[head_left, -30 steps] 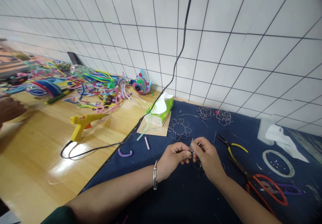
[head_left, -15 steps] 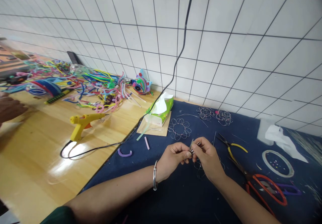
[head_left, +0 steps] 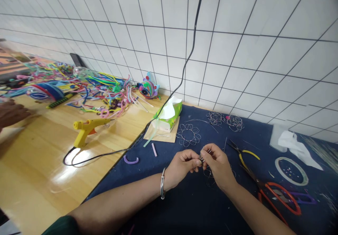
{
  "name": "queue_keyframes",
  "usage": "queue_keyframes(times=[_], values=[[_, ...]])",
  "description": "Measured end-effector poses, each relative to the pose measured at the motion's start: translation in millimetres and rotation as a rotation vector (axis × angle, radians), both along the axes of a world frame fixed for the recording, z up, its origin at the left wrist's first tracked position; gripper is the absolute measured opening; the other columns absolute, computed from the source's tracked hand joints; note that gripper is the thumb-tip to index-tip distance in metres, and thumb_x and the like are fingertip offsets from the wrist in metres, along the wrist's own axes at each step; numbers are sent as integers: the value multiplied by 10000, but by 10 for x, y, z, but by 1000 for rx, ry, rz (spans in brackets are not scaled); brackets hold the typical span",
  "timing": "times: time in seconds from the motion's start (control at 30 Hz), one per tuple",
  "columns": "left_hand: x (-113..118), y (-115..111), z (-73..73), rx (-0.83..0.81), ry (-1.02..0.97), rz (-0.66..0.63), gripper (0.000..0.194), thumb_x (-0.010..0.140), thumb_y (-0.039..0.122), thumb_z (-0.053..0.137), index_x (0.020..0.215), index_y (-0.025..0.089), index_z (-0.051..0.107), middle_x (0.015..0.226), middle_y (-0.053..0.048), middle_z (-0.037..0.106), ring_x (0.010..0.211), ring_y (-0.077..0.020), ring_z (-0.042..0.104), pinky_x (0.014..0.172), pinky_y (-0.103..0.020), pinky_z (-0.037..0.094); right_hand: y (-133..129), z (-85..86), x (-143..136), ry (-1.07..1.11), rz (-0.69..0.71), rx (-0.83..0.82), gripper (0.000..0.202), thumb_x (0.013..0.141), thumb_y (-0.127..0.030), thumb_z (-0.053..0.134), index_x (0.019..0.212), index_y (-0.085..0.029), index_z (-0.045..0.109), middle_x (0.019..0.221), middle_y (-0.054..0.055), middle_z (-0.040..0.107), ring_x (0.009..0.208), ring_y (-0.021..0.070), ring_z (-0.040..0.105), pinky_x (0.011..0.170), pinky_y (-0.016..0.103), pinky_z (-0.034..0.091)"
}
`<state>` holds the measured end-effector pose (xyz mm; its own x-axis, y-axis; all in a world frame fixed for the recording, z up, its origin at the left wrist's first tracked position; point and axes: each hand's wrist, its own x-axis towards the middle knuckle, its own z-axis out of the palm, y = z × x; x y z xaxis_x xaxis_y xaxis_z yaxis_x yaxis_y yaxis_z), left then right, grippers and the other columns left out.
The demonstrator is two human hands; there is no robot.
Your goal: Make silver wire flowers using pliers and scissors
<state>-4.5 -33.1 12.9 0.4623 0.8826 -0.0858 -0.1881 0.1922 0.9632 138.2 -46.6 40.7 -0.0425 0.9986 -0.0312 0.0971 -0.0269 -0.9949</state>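
My left hand (head_left: 185, 162) and my right hand (head_left: 215, 163) meet over the dark blue cloth (head_left: 169, 203), both closed in a pinch. Between the fingertips is thin silvery wire (head_left: 208, 171); its loops hang below, partly hidden by my right hand. Just beyond lies a flower-shaped wire ring (head_left: 188, 135) with several looped petals. Tangled wire shapes (head_left: 235, 122), one with a pink spot, rest near the wall. To the right of my right hand are yellow-handled pliers (head_left: 244, 154) and orange-handled scissors (head_left: 282, 198).
A yellow glue gun (head_left: 86, 131) stands on the wooden table (head_left: 47, 150), its black cable crossing to the wall. Colourful pipe cleaners (head_left: 105, 90) and another person's hand (head_left: 12, 113) are at left. A tissue pack (head_left: 170, 115) sits ahead; a round dish of beads (head_left: 292, 171) lies right.
My fingers shift slightly on the wire; my right fingertips now cover more of it. The other person's hand at the left edge moves a little. The rest looks unchanged.
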Motion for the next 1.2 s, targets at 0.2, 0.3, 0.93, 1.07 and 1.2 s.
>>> queue_keyframes(times=[0.2, 0.3, 0.93, 1.07, 1.2], values=[[5, 0, -19, -17, -4, 10, 159, 753, 263, 599, 746, 112, 551, 669, -21, 597, 574, -86, 522, 521, -198, 378, 3, -32, 15, -19, 0, 5, 156, 814, -353, 495, 817, -196, 499, 640, -46, 493, 505, 80, 487, 488, 219, 410], [7, 4, -18, -19, -10, 15, 159, 752, 263, 600, 745, 111, 553, 667, -21, 595, 572, -83, 518, 521, -196, 377, 6, -33, 20, -28, 1, 5, 159, 816, -356, 492, 823, -197, 500, 629, -47, 491, 510, 83, 490, 497, 221, 412], [-57, 92, 1, -52, 42, -213, 215, 716, 304, 634, 751, 99, 580, 669, -31, 603, 553, -85, 544, 504, -187, 389, 16, 12, 29, -187, 142, 38, 193, 843, -387, 421, 851, -204, 483, 708, -28, 508, 560, 90, 510, 518, 218, 415], [-71, 84, -4, -26, 101, -424, 222, 739, 317, 605, 768, 97, 606, 680, -46, 613, 602, -114, 580, 556, -218, 434, -2, 25, 27, -431, 164, 127, 196, 861, -362, 387, 820, -201, 492, 752, -2, 528, 676, 116, 520, 600, 240, 408], [-50, 51, 0, 115, 123, -458, 187, 771, 288, 567, 749, 111, 625, 720, -48, 632, 677, -132, 590, 640, -246, 458, -39, 24, 10, -606, 243, 231, 192, 857, -358, 391, 869, -205, 507, 835, 20, 528, 752, 136, 510, 657, 268, 399]])
